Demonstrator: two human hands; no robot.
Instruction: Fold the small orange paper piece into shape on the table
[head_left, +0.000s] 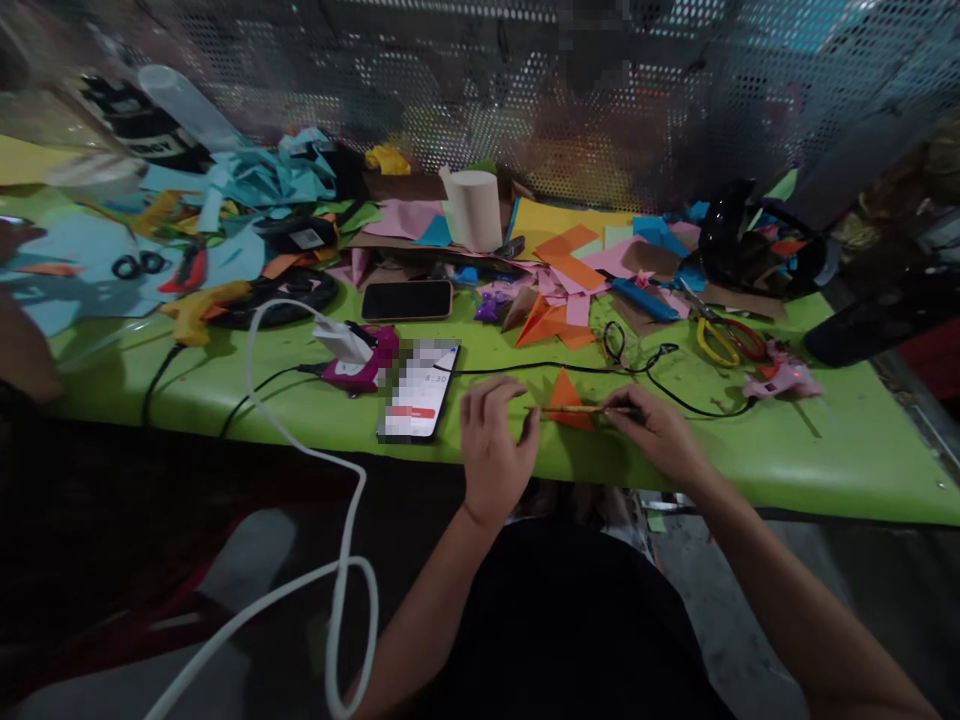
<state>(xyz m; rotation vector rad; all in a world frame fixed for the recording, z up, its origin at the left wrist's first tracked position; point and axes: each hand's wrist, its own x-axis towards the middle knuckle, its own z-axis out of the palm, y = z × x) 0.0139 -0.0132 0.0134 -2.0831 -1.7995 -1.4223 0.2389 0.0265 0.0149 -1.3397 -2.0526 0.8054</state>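
My right hand [654, 432] pinches one end of a thin brown stick [574, 409], which lies level across a folded orange paper piece [564, 388] on the green table. The paper's pointed tip shows behind the stick and its base in front. My left hand [495, 440] is at the stick's other end, its fingers bent and its thumb apart from them. The stick's tip reaches the gap by the thumb; I cannot tell whether it touches the skin. A phone with a lit screen [420, 390] lies just left of my left hand.
A black cable [525, 369] runs behind my hands to a pink glue gun [784, 375]. Scissors [718, 342], paper scraps [566, 290] and a white roll [475, 212] lie further back. A white cord [352, 490] hangs over the front edge. Another person's arm [26, 350] is at far left.
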